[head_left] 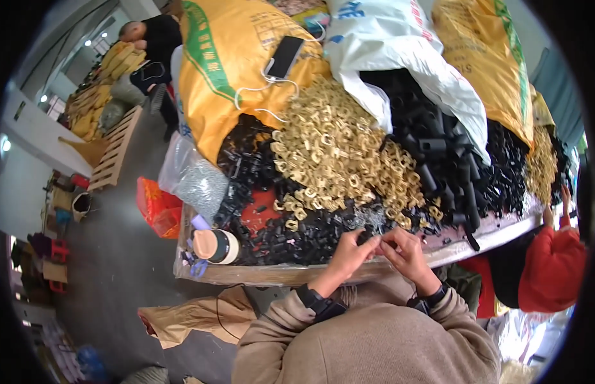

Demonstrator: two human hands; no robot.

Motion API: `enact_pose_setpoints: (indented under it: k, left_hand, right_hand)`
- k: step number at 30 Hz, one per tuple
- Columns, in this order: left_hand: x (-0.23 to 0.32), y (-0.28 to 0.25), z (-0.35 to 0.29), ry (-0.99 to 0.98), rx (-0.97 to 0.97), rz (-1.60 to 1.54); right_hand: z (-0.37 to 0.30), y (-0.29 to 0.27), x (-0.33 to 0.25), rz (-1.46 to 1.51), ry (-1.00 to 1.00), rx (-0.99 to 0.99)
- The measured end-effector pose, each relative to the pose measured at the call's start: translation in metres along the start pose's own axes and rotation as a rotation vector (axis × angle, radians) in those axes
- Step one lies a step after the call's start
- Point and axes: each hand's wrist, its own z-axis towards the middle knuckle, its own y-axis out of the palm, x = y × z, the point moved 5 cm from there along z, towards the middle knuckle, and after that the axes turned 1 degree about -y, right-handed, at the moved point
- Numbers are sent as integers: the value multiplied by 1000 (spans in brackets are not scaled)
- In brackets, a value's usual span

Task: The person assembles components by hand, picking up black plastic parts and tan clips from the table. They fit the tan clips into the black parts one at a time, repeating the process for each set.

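Observation:
My left hand and my right hand meet above the near edge of the table, thumbs and fingertips pinched together. Whatever lies between the fingers is too small or hidden to make out. Just beyond them spread loose small black plastic parts, with a little heap of tiny silvery pieces among them. Behind rises a large pile of beige ring-shaped plastic parts. To its right, black tubular parts spill from a white woven sack.
A lidded cup and purple-handled scissors sit at the table's left corner. A phone with a white cable lies on a yellow sack. A clear bag of small metal pieces leans nearby. A person in red works at right.

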Motion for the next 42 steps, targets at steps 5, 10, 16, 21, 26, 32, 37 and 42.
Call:
enact_pose_setpoints:
  k: [5,10,16,21,26,32,37,42]
  left_hand:
    - [-2,7,-3,-184,-11,-292]
    - [-4,9,-4,-219,-28,-300]
    - [-8,10,-5,-229,-53,-284]
    - [-9,8,-6,-232,-29,-259]
    - [-14,7,-4,-250,-60,-275]
    - [-10,8,-6,-288,-141,-479]
    - [-8,2,-10,-281,-208,-633]
    - [-8,-2,-17,-295,-210,-537]
  right_hand:
    - [-3,-3,0,-6,-48,27]
    - [-6,-3,10,51,-13,-5]
    - [-20,13,42,539,280,-58]
    - [-21,14,42,643,300,-57]
    - [-23,14,44,572,284,-46]
    - [-15,4,27,372,182,-28]
    - [-10,-3,16,64,14,-70]
    - [-5,-5,-4,-89,-153,-20]
